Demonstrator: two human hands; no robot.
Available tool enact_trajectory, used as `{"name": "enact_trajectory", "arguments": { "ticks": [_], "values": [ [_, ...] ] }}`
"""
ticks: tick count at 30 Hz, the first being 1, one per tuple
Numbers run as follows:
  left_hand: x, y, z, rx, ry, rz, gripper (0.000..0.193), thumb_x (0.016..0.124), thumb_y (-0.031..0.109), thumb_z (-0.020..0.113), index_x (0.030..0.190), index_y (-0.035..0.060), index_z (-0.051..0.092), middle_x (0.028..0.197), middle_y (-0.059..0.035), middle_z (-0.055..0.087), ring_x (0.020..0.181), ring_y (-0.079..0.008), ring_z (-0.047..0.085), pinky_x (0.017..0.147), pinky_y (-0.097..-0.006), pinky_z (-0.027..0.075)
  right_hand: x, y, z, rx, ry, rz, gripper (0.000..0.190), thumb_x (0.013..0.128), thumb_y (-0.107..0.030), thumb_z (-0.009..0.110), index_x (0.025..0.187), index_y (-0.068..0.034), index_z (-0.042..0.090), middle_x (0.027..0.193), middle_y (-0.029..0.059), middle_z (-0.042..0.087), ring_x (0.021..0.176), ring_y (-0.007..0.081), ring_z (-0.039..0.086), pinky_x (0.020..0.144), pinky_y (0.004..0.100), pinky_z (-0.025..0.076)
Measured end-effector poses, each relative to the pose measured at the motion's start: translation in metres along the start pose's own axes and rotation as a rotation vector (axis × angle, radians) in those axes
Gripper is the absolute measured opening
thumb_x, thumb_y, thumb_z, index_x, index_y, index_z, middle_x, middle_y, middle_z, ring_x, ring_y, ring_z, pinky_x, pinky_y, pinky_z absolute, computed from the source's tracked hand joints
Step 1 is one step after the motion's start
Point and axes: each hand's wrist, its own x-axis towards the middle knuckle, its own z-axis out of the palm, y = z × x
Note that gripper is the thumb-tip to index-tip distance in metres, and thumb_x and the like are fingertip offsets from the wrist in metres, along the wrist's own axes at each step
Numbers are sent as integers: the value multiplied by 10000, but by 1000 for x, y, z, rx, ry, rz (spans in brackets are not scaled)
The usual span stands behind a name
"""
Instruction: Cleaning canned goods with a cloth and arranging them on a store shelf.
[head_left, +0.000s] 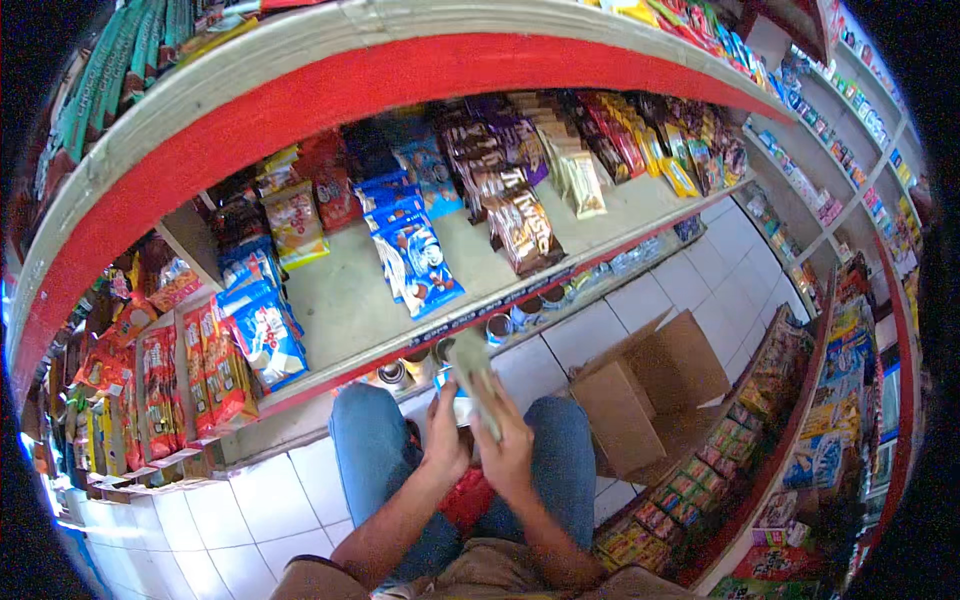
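In front of my knees, both hands are close together. My right hand (504, 448) grips a flat grey-green item (476, 375), blurred, which may be a folded cloth. My left hand (445, 435) is closed around a small blue-and-white thing (461, 409), mostly hidden by the fingers and the grey-green item. Beyond them runs a shelf (330, 315) carrying rows of snack packets. Blue packets (420, 262) stand near its middle, brown Twister packets (525, 229) lie to their right, and more blue-and-white packets (262, 337) are to the left.
An open cardboard box (619, 409) stands on the white tiled floor (277, 495) to my right. A red-edged upper shelf (450, 71) overhangs the packets. Jars and cups (499, 328) sit below the shelf edge. Another stocked rack (697, 480) curves along the right.
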Motion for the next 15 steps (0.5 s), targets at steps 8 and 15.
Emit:
{"name": "enact_trajectory", "arguments": {
  "ticks": [8, 15],
  "values": [
    [-2, 1, -7, 210, 49, -24, 514, 974, 413, 613, 1328, 52, 520, 1211, -58, 618, 1121, -181, 563, 1023, -369, 409, 21, 28, -36, 346, 140, 353, 426, 988, -184, 542, 1367, 10, 539, 1381, 236, 558, 1315, 340, 522, 1102, 406, 384],
    [-2, -5, 12, 113, 26, -17, 463, 979, 334, 636, 1331, 57, 518, 1205, -71, 630, 1033, -198, 624, 885, -355, 516, 16, 14, 0, 54, 66, -34, 513, 983, -196, 547, 1454, -15, 458, 1525, 226, 402, 1402, 395, 403, 1140, 421, 337]
  ]
}}
